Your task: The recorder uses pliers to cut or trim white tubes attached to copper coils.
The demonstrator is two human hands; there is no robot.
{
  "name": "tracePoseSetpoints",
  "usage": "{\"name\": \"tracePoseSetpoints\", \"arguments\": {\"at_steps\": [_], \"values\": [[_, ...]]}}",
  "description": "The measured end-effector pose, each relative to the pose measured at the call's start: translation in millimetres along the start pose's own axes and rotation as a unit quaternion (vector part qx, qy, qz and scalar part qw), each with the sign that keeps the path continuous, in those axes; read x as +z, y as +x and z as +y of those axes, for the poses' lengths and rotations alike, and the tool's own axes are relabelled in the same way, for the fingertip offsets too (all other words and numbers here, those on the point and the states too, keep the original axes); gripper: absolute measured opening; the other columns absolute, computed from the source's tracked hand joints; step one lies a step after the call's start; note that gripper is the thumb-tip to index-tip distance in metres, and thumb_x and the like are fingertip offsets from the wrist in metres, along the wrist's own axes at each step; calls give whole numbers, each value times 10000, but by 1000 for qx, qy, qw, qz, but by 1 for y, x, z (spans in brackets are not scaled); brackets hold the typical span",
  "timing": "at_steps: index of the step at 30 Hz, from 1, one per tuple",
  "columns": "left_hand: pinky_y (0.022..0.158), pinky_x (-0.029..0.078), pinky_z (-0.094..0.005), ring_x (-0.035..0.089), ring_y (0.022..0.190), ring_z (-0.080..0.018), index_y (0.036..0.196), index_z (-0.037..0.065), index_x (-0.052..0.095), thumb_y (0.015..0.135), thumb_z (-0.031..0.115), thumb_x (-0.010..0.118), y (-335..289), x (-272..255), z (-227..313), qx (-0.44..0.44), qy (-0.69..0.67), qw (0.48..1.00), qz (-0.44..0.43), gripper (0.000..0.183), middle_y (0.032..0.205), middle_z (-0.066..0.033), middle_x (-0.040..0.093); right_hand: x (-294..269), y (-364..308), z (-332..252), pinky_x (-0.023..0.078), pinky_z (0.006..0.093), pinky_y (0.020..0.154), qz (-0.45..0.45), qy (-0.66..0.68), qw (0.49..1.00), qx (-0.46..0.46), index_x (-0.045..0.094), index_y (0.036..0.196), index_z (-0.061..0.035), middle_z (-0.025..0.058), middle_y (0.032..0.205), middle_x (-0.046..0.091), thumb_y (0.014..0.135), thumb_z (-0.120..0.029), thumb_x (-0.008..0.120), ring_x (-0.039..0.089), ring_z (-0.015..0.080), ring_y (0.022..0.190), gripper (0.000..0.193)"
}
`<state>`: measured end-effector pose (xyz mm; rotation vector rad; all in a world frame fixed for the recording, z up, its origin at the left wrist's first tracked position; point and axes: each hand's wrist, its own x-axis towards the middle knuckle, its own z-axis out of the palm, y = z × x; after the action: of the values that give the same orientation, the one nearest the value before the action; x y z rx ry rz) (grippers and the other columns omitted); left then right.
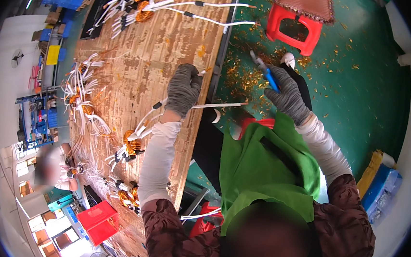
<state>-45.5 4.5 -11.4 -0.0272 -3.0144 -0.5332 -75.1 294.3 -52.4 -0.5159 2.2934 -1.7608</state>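
My left hand (184, 90), in a grey glove, is closed over the wooden table near its edge. It grips a white-sleeved wire (201, 73) whose end pokes out beyond the fingers. A second white lead (219, 105) with a bare copper tip passes beside that wrist and reaches over the table edge. Below it on the table sits a copper-wound ring coil (132, 142) with white leads. My right hand (288, 94), also gloved, is closed around a blue-handled tool (271, 79) over the floor, apart from the wire. Its grey metal end is blurred; it looks like pliers.
More coils with white leads (144, 12) lie at the table's far end, and others (84, 104) along its left side. A red stool (295, 31) stands on the green floor, with copper scraps (243, 78) strewn about. Across the table are another person (55, 167) and a red bin (98, 222).
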Motion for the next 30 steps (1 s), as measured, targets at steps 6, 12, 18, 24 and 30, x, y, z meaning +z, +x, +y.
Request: {"name": "tracePoseSetpoints", "arguments": {"at_steps": [6,12,18,24,30], "values": [[676,475,-244,581,730,-99,1065,-11,582,882,36,515,-5,-60,25,-138,-366,920,23,200,817,-61,632,30,34,-42,431,454,857,-54,-184,963,-189,484,1212,-56,191,1015,534,616,-178,637,502,379,984,627],[518,362,-179,423,569,-30,1065,-4,591,900,115,527,-20,-72,29,-132,-405,904,42,213,756,-15,610,67,45,-65,442,431,865,-48,-149,958,-242,495,1199,-54,177,1037,537,622,-183,651,525,357,991,612],[529,377,-184,451,584,-33,1052,-5,600,894,107,544,-26,-68,31,-109,-419,899,73,202,756,-24,610,71,42,-85,463,419,827,-34,-164,958,-232,516,1183,-59,166,1024,535,631,-146,660,536,345,970,576],[546,397,-209,479,606,-58,1009,-16,624,884,95,563,-30,-43,31,-53,-388,903,178,178,708,-4,582,77,37,-80,484,396,771,-5,-178,955,-238,540,1169,-48,171,972,567,652,-110,633,579,350,878,529],[503,374,-206,477,575,-66,953,-28,638,846,108,601,-30,-63,26,-101,-441,888,75,177,671,-8,565,67,34,-84,467,399,737,-204,93,973,-57,525,1191,-15,194,942,569,629,-108,636,555,333,817,580]]}}
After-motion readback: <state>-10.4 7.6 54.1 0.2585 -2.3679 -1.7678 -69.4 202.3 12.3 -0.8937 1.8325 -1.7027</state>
